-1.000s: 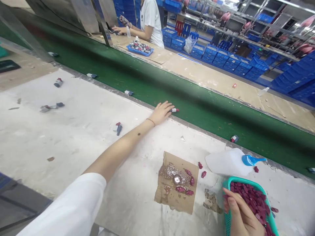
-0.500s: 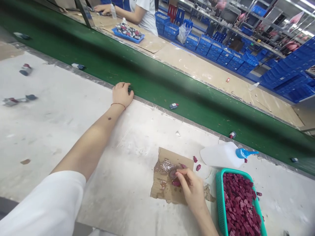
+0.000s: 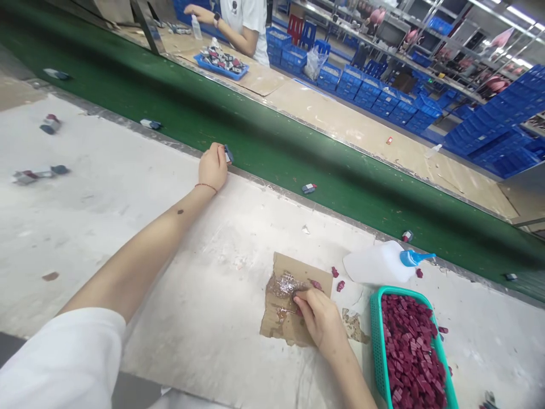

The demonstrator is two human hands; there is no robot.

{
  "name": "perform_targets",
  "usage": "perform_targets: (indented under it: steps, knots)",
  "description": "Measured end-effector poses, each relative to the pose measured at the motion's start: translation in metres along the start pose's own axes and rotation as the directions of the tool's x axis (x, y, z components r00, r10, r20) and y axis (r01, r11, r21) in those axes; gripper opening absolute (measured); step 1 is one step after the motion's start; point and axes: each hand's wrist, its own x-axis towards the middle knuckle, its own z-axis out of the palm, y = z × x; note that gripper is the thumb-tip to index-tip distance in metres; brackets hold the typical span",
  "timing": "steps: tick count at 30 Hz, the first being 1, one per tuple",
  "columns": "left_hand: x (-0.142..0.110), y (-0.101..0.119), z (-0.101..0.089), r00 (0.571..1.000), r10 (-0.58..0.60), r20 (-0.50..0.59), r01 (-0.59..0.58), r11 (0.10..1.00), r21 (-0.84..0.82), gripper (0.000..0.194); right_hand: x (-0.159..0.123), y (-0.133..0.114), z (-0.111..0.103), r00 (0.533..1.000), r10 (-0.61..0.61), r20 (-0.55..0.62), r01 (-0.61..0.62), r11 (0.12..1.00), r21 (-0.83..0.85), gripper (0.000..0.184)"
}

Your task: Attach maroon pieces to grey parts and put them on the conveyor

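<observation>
At the near edge of the green conveyor belt point(image 3: 264, 153), my left hand point(image 3: 212, 167) is closed on a small grey-blue and white plastic part point(image 3: 229, 154), which sticks out past the fingertips. My right hand point(image 3: 321, 315) is pinched low over a torn piece of cardboard point(image 3: 283, 332). A small maroon piece, mostly hidden, shows at its fingertips. Wet, shiny glue point(image 3: 286, 284) is smeared on the cardboard beside them. Another maroon piece point(image 3: 315, 284) lies on the cardboard just above the hand.
A green basket point(image 3: 375, 346) full of maroon pieces stands at right, below a white bottle point(image 3: 370, 264) with a blue nozzle. More small parts point(image 3: 309, 188) lie on the belt. Assembled parts point(image 3: 40, 173) rest at left. Across the belt, a person point(image 3: 244, 28) sits near a blue tray point(image 3: 225, 69).
My left hand has turned and drawn the plastic part up at the belt edge, so more of it shows. My right hand has shifted slightly left over the cardboard. Parts on the belt have moved right.
</observation>
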Motion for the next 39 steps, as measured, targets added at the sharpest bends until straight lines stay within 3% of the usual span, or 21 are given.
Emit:
perform_targets:
  steps: [3,6,7,8,9,11,12,14,17,20,23,26,29,32,36,39]
  knots:
    - [-0.027,0.020,0.006,0.979,-0.148,0.137,0.175,0.962,-0.210,0.021,0.001,0.002,0.001,0.999,0.009,-0.049,-0.011,0.999,-0.042,0.041]
    - [-0.075,0.034,0.007,0.910,-0.168,0.378,0.283,0.920,-0.273,0.017,0.000,0.003,-0.002,0.998,0.054,-0.010,-0.054,0.998,0.024,0.036]
    - [-0.095,0.038,0.005,0.868,-0.155,0.472,0.319,0.903,-0.289,0.019,0.000,0.002,-0.003,0.998,0.065,0.011,-0.066,0.996,0.065,0.035]
    - [-0.115,0.041,0.003,0.758,-0.113,0.642,0.401,0.858,-0.322,0.022,0.000,0.002,-0.003,0.997,0.077,0.027,-0.079,0.991,0.108,0.035]
    - [-0.135,0.044,0.000,0.665,-0.084,0.742,0.474,0.815,-0.333,0.027,0.000,0.001,-0.003,0.995,0.092,0.033,-0.096,0.984,0.151,0.036]
    - [-0.171,0.049,-0.007,0.525,-0.073,0.848,0.608,0.730,-0.313,0.033,0.000,0.000,-0.003,0.985,0.172,0.030,-0.174,0.952,0.253,0.037]
    - [-0.186,0.051,-0.010,0.483,-0.077,0.872,0.655,0.693,-0.301,0.034,0.001,0.000,-0.003,0.970,0.241,0.026,-0.237,0.917,0.320,0.037]
    - [-0.209,0.056,-0.015,0.441,-0.101,0.892,0.721,0.632,-0.285,0.036,0.002,-0.001,-0.003,0.918,0.396,0.030,-0.362,0.805,0.470,0.037]
    - [-0.227,0.063,-0.019,0.410,-0.135,0.902,0.806,0.516,-0.289,0.040,0.006,-0.004,-0.006,0.829,0.558,0.034,-0.440,0.614,0.655,0.038]
    - [-0.235,0.066,-0.022,0.374,-0.145,0.916,0.879,0.371,-0.300,0.047,0.012,-0.008,-0.008,0.782,0.622,0.029,-0.426,0.501,0.753,0.037]
    - [-0.240,0.062,-0.022,0.350,-0.136,0.927,0.910,0.285,-0.302,0.043,0.017,-0.011,-0.007,0.770,0.638,-0.003,-0.383,0.466,0.797,0.036]
    - [-0.243,0.057,-0.021,0.343,-0.109,0.933,0.911,0.280,-0.303,0.047,0.017,-0.011,-0.004,0.768,0.639,-0.046,-0.353,0.482,0.802,0.034]
    - [-0.248,0.053,-0.019,0.350,-0.084,0.933,0.890,0.339,-0.304,0.052,0.012,-0.012,-0.002,0.776,0.623,-0.098,-0.335,0.538,0.773,0.031]
    - [-0.254,0.051,-0.018,0.400,-0.050,0.915,0.813,0.479,-0.330,0.052,0.007,-0.016,0.000,0.803,0.572,-0.164,-0.298,0.626,0.721,0.026]
    - [-0.259,0.050,-0.022,0.510,0.096,0.855,0.545,0.733,-0.407,0.043,0.002,-0.021,0.000,0.855,0.469,-0.222,-0.202,0.696,0.689,0.016]
    - [-0.260,0.049,-0.026,0.530,0.226,0.817,0.311,0.845,-0.435,0.055,0.001,-0.022,-0.002,0.886,0.407,-0.223,-0.150,0.706,0.692,0.014]
